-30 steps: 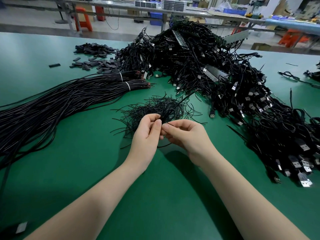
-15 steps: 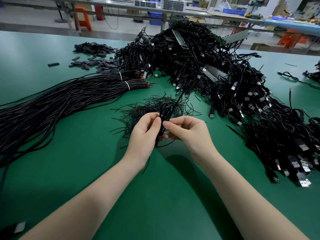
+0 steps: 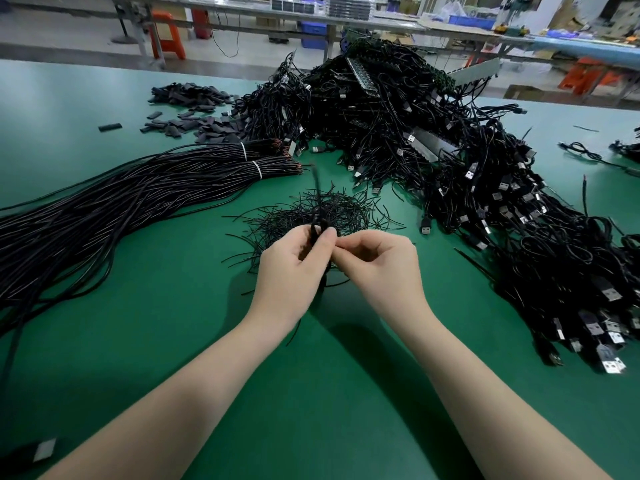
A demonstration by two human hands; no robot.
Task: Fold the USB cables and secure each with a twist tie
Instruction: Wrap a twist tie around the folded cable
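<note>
light: bright, overhead | shadows: soft under forearms | edges: fisheye-bent | background: blurred

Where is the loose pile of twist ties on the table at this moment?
In the head view, the pile of twist ties lies at the table's centre, just beyond both hands, between the long cable bundle and the USB cable heap.

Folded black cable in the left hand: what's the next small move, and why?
Probably keep twisting the thin black tie. The left hand grips the folded black USB cable upright, and the right hand pinches something thin right against it, just in front of the loose pile of black twist ties. Whether the tie is already closed is hidden by the fingers.
</note>
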